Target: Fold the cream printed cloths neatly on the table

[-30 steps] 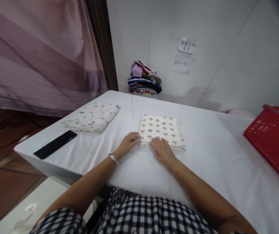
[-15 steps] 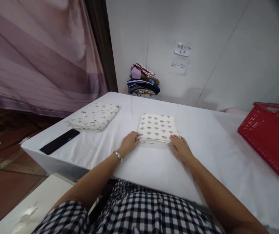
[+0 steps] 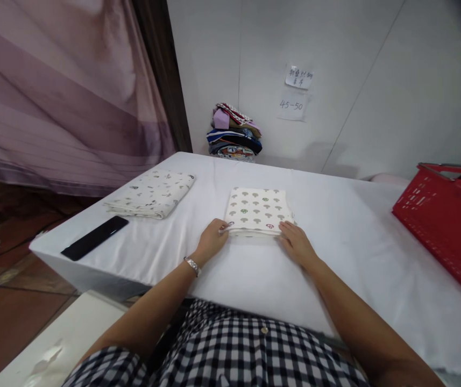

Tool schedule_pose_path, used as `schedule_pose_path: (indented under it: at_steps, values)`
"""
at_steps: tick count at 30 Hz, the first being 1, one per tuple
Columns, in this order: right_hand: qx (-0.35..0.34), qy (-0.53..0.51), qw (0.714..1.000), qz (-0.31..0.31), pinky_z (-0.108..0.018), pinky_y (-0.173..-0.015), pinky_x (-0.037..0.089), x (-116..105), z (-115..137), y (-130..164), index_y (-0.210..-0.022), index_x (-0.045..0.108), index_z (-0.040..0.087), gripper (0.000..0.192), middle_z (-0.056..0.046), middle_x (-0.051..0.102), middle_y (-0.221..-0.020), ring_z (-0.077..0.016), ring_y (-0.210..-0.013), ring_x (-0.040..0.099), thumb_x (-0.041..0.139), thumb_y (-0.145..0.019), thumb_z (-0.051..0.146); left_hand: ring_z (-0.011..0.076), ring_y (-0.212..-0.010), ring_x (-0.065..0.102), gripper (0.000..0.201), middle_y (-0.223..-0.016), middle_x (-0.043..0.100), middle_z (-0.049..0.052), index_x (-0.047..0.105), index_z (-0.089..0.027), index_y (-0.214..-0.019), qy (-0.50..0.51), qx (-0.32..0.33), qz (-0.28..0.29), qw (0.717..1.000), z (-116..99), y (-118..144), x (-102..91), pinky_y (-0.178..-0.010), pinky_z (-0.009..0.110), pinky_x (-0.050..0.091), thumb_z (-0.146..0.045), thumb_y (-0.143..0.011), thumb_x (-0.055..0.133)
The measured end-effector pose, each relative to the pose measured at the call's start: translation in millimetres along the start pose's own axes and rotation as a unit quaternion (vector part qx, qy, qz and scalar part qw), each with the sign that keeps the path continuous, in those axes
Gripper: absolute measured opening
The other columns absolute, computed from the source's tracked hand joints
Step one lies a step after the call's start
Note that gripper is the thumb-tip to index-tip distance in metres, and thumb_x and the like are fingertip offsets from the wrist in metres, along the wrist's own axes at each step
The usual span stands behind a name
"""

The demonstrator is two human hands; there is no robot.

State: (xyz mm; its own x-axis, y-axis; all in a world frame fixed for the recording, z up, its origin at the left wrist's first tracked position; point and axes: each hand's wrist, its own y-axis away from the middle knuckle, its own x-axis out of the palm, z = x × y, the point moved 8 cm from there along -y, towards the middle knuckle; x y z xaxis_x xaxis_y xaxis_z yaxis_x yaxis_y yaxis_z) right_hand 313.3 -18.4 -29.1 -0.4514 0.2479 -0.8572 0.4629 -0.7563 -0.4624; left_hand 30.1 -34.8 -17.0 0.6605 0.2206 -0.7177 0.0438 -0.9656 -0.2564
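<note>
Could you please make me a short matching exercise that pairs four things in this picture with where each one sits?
Things:
1. mushroom-print folded cloth
2. black phone
3. red basket
4. stack of folded clothes

Places:
A. at the table's right edge
B. against the wall, at the far end of the table
C. near the table's left front corner
D. mid-table, with the left hand and the right hand at its near corners

Pairs: 1-D, 2-C, 3-A, 4-B
</note>
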Motion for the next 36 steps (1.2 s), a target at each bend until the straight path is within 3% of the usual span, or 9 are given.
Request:
schedule_pose_path:
  at_steps: [2,7,13,20,29,36]
  values:
    - [0.001,-0.019,1.0,-0.01,-0.049,-0.102,0.039,-2.9,0.1,-2.1,-0.126,0.055,0.021,0.038,-0.009,0.057,-0.13,-0.0262,-0.125,0.046,0.039,-0.094,0.032,0.0165,-0.086,0.057,0.018,-0.099,0.06,0.002,0.057,-0.022,-0.093,-0.019,-0.006,-0.002,1.0,0.6,-2.1,0.7,-0.076,0.029,0.045,-0.02,-0.077,0.049]
    - [0.006,-0.046,0.999,-0.029,-0.049,-0.101,0.04,-5.5,-0.5,-4.6,-0.122,0.059,0.022,0.036,-0.008,0.059,-0.127,-0.0255,-0.123,0.049,0.039,-0.094,0.032,0.0151,-0.071,0.055,0.007,-0.079,0.059,0.0,0.055,-0.021,-0.08,-0.021,-0.053,-0.002,0.998,1.2,-6.0,-1.2,-0.066,0.027,0.042,-0.021,-0.076,0.049]
    - [0.011,-0.06,0.997,-0.048,-0.049,-0.101,0.041,-3.3,-3.0,-2.6,-0.121,0.059,0.022,0.034,-0.008,0.059,-0.127,-0.0258,-0.123,0.049,0.042,-0.093,0.031,0.0148,-0.067,0.054,0.014,-0.077,0.059,-0.001,0.056,-0.022,-0.087,-0.025,-0.074,0.008,0.997,3.3,3.8,0.2,-0.063,0.027,0.041,-0.021,-0.075,0.049]
    - [0.002,-0.072,0.995,-0.065,-0.049,-0.1,0.042,-5.0,-2.5,-3.8,-0.121,0.059,0.022,0.034,-0.008,0.061,-0.124,-0.0257,-0.121,0.05,0.043,-0.093,0.031,0.0173,-0.082,0.057,0.033,-0.097,0.058,0.002,0.05,-0.022,-0.101,0.015,-0.076,0.021,0.997,1.5,7.8,8.4,-0.072,0.03,0.045,-0.036,-0.072,0.06]
    - [0.005,-0.037,0.996,-0.076,-0.047,-0.103,0.039,-12.8,-5.4,0.0,-0.122,0.058,0.021,0.035,-0.009,0.058,-0.127,-0.0247,-0.125,0.046,0.043,-0.093,0.032,0.0143,-0.063,0.05,0.007,-0.069,0.053,-0.002,0.047,-0.022,-0.076,0.008,-0.088,-0.007,0.996,-2.2,-2.7,5.4,-0.058,0.027,0.038,-0.024,-0.072,0.053]
    - [0.021,-0.018,0.999,-0.04,-0.049,-0.102,0.037,-8.7,-12.4,1.9,-0.12,0.059,0.022,0.034,-0.009,0.059,-0.127,-0.026,-0.125,0.047,0.041,-0.093,0.032,0.0151,-0.065,0.052,0.005,-0.072,0.056,-0.001,0.049,-0.021,-0.076,-0.029,-0.084,0.005,0.996,1.0,-1.6,4.8,-0.06,0.027,0.041,-0.021,-0.071,0.051]
